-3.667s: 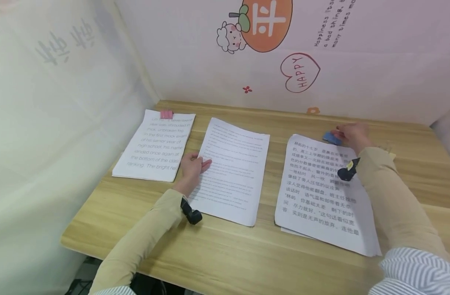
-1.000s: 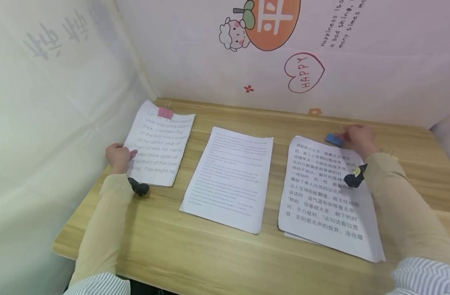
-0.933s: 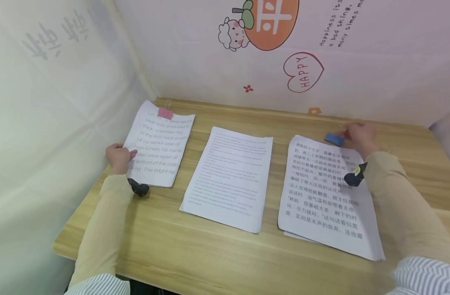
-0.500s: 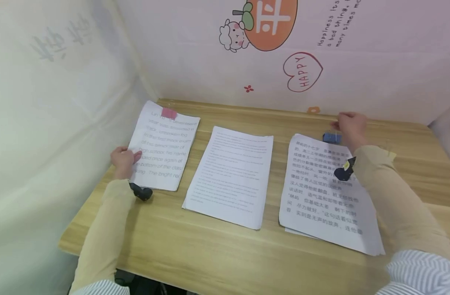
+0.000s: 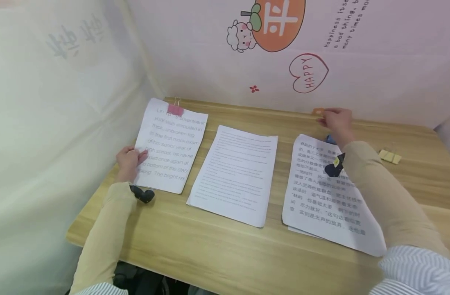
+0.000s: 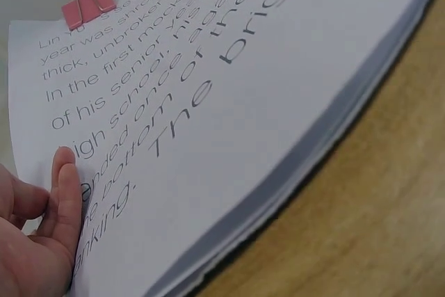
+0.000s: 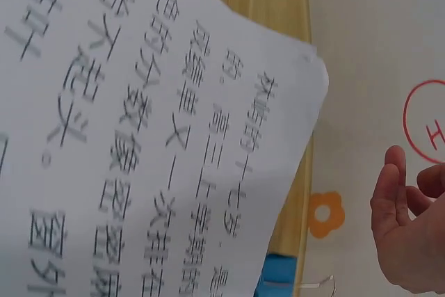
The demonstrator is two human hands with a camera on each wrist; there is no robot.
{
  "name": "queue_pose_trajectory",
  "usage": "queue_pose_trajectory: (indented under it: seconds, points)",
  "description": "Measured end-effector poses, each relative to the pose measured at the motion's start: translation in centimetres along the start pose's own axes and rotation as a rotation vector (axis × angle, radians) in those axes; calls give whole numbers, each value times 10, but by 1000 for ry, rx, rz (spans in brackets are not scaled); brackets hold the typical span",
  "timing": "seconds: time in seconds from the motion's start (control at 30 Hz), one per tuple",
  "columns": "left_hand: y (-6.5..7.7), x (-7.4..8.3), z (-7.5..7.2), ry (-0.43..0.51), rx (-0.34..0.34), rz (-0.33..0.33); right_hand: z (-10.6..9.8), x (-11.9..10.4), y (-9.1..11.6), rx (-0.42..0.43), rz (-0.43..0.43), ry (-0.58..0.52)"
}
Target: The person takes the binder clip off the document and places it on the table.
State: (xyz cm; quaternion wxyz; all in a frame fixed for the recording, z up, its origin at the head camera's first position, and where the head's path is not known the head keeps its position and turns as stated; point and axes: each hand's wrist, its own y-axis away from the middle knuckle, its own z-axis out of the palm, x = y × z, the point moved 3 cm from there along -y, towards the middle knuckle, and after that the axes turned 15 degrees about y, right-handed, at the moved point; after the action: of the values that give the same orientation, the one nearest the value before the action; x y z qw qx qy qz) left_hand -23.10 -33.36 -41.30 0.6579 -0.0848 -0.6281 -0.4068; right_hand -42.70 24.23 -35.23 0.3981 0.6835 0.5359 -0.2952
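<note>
My left hand (image 5: 129, 162) pinches the left edge of a stack of printed sheets (image 5: 166, 159), with fingers over its printed side. In the left wrist view, the same stack shows large English text, and a pink binder clip (image 6: 88, 6) sits at its top edge with wire handles standing up. My right hand (image 5: 339, 123) hovers near the back wall with loosely bent fingers and nothing held. Just below it, a blue binder clip (image 5: 331, 139) lies at the top edge of the right stack of sheets (image 5: 320, 196), partly hidden by the hand. In the right wrist view, a handle of the blue binder clip (image 7: 280, 273) shows.
A middle stack of sheets (image 5: 234, 176) in small print lies between the other two. Right of my forearm is a yellow binder clip (image 5: 390, 156) on the wooden table (image 5: 210, 250). A printed cloth wall (image 5: 195, 57) borders the back, and a white one (image 5: 62, 123) the left.
My left hand went from the middle stack to the left stack's edge. My right hand has left the blue binder clip, rising and moving left. The clip's handles came into view.
</note>
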Motion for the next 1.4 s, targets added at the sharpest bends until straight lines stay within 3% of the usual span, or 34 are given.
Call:
queue_pose_trajectory:
  seconds: [0.23,0.47,0.63,0.87,1.03,1.4]
  points:
    - [3,-1,-1,15,-48,-5,56,-31,6,-102,-47,-91]
    - [4,-4,-4,-11,-82,9,124,-60,17,-185,-68,-18]
    - [2,-4,-7,5,-87,13,162,-81,27,-241,-74,-36]
    - [4,-4,-8,-8,-112,28,197,-108,41,-288,-90,-40]
    - [4,-6,-6,22,-147,38,218,-123,45,-338,-96,-108]
    - [-7,-10,-13,32,-165,66,259,-153,53,-416,-107,-135]
